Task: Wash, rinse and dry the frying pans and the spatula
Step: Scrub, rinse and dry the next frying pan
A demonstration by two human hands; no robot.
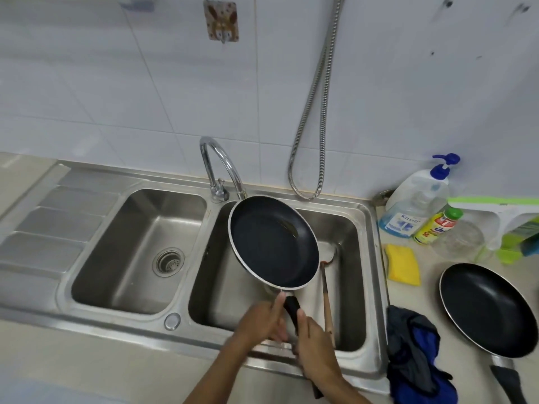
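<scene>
Black speckled frying pan (272, 243), silver-grey sink (370, 223), yellow sponge (404, 265), blue-and-grey cloth (414, 354), white wall tiles (116, 68)

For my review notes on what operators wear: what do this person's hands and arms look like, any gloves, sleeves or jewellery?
The left hand and right hand wear no gloves, and the left forearm and right forearm are without sleeves down to the picture's edge. No watch or bracelet shows on either wrist. Fingers are partly hidden, so rings cannot be ruled out.

Black frying pan (274, 243) tilted over right basin (345, 228), handle at 6 o'clock, second pan (487, 309) flat at 4 o'clock, spatula (328, 301) in basin
</scene>
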